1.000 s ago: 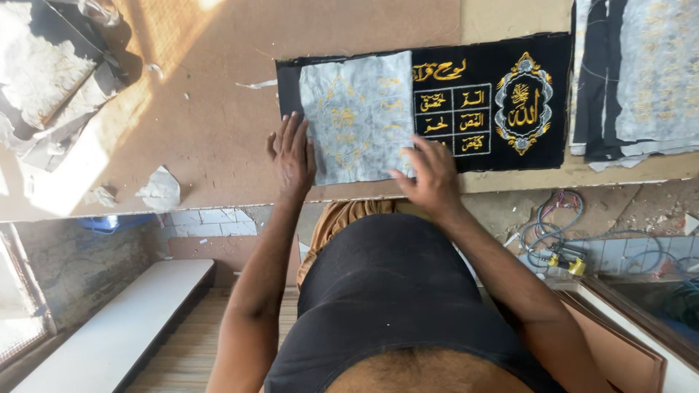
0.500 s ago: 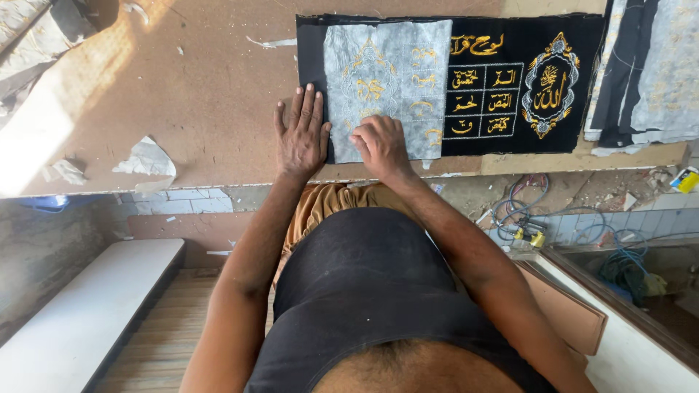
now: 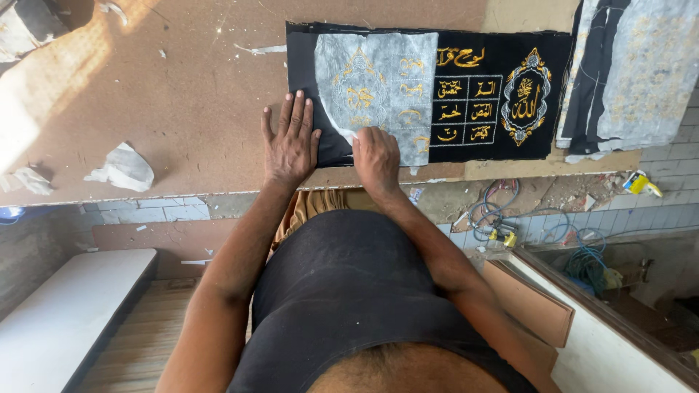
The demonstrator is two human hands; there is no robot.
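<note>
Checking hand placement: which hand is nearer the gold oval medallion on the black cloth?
Right. The right hand rests on the grey backing sheet, left of the medallion; the left hand lies farther left.

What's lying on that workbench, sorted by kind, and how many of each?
Black embroidered cloth panels: 1, under both hands
Grey-white backing sheets on that panel: 1, right hand on its lower edge, left hand flat at the panel's left end
Stacks of further cloth at the right: 1
Crumpled white scraps: 2
Total: 5
</note>
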